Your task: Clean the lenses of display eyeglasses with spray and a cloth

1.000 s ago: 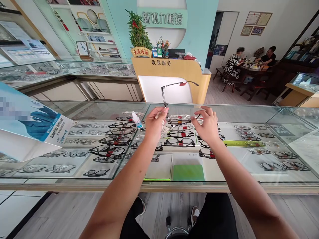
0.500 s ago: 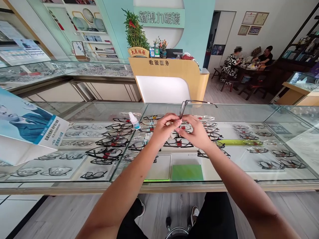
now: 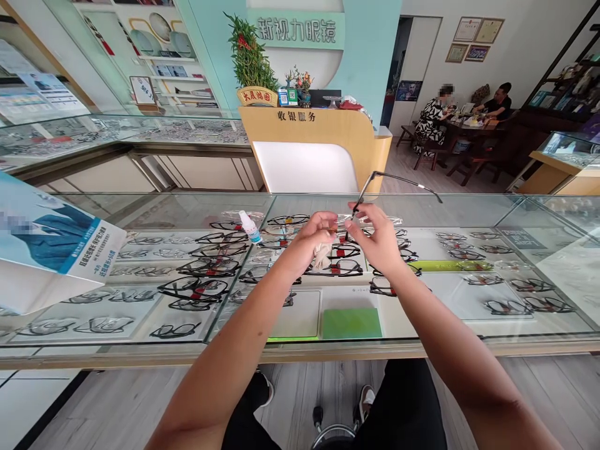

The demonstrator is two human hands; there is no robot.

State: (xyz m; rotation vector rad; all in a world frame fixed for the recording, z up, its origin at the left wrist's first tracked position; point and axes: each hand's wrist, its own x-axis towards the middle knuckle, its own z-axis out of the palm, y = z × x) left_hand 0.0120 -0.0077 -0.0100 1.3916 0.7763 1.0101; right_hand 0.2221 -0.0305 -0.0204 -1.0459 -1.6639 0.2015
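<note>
My right hand (image 3: 376, 240) pinches a dark-framed pair of eyeglasses (image 3: 407, 180), raised over the glass counter. One temple arm stretches out to the right; the lower part of the frame is partly hidden by my fingers. Beside it, slightly apart, my left hand (image 3: 313, 240) is closed on a pale beige cloth (image 3: 322, 257) that hangs below the fingers. A small white spray bottle (image 3: 250, 227) with a blue label stands on the glass, left of my hands.
Under the glass countertop (image 3: 300, 347) lie rows of eyeglasses (image 3: 201, 287) and a green sheet (image 3: 352, 323). A cardboard advertising display (image 3: 56, 237) stands at the left. Beyond the counter is a wooden cashier desk (image 3: 309, 125); two people sit at a table far right.
My hands have drawn apart. The right hand has moved right and turned the eyeglasses, so the temple arm reaches higher and farther right. More of the cloth now shows under my left hand.
</note>
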